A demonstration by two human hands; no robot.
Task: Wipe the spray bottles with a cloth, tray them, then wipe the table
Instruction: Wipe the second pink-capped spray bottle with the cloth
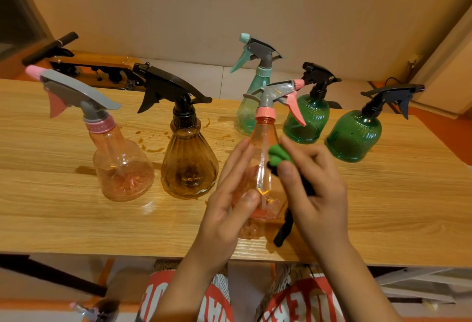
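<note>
Left hand [227, 201] gripping orange bottle [263, 135], right hand [319, 189] pressing cloth [278, 155] alongside

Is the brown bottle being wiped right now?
No, the brown bottle stands untouched on the table; the left hand holds an orange bottle while the right hand presses a green cloth to it.

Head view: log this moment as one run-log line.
step: wiping | left hand: holds orange bottle | right hand: presses green cloth on it | table: spill marks

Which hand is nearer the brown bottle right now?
Left. The left hand, gripping the orange bottle, sits just right of the brown bottle; the right hand, holding the green cloth, is farther right, beyond it.
</note>
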